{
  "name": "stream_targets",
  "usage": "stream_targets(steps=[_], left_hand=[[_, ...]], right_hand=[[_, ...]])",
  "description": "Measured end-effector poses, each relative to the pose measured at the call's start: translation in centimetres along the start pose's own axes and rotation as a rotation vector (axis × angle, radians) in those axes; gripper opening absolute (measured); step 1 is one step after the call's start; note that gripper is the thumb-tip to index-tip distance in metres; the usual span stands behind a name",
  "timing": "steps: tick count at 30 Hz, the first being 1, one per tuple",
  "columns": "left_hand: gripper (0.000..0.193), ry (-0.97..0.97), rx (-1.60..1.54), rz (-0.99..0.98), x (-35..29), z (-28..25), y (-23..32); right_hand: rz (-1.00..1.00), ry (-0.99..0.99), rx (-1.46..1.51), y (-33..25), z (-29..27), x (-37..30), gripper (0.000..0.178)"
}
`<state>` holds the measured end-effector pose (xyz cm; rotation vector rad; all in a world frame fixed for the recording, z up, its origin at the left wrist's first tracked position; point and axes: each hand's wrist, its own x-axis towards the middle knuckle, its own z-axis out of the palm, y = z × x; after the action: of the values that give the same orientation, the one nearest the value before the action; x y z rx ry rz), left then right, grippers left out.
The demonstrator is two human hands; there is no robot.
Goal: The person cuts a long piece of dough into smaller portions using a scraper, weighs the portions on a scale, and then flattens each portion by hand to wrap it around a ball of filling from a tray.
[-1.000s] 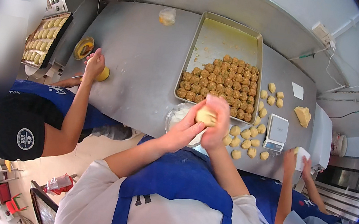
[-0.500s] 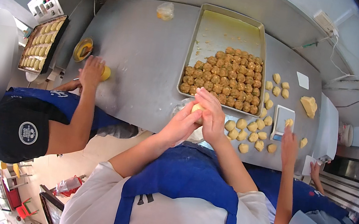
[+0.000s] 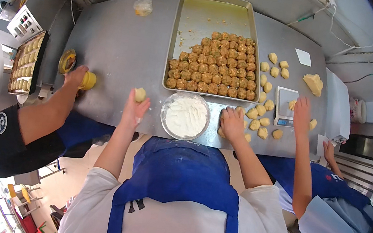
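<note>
A pale yellow dough ball (image 3: 140, 94) rests against the fingers of my left hand (image 3: 134, 109), left of a bowl of white flour (image 3: 184, 116). Right of that bowl, my right hand (image 3: 232, 124) is curled down over the dough balls at the table's front, its fingers closed around one that is mostly hidden beneath them. Several more dough balls (image 3: 255, 124) lie just to its right. Behind the bowl stands a large metal tray (image 3: 214, 14) with rows of brown filling balls (image 3: 216, 68).
A co-worker's hand (image 3: 301, 108) is at a white scale (image 3: 285, 100) on the right, near a dough lump (image 3: 313, 84). At left another co-worker's hand (image 3: 78, 75) touches a yellow cup (image 3: 88, 81). A black tray of shaped dough (image 3: 27, 65) stands at far left.
My hands were pressed together around a dough ball; they have parted. The left moved left with the ball, the right went down to the dough balls, and the flour bowl is uncovered.
</note>
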<state>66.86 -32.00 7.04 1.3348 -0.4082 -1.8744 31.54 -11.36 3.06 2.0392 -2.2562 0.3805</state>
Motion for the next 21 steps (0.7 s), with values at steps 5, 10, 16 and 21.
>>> stream_targets(steps=[5,10,16,21], left_hand=[[0.053,0.046,0.124,0.037,-1.3,0.3,-1.1],[0.05,-0.158,0.059,-0.154,-4.2,2.8,-4.6],[0.045,-0.193,0.004,-0.388,-5.5,6.2,-6.1],[0.044,-0.15,0.078,-0.334,-6.4,6.9,-6.2]], right_hand=[[-0.055,-0.054,0.064,0.2,-0.4,-0.2,0.019],[0.436,0.182,0.486,-0.9,-2.2,2.7,0.024],[-0.143,-0.035,0.53,-7.5,-1.5,4.1,0.029],[0.069,0.13,0.741,-11.5,-3.5,4.9,0.027]])
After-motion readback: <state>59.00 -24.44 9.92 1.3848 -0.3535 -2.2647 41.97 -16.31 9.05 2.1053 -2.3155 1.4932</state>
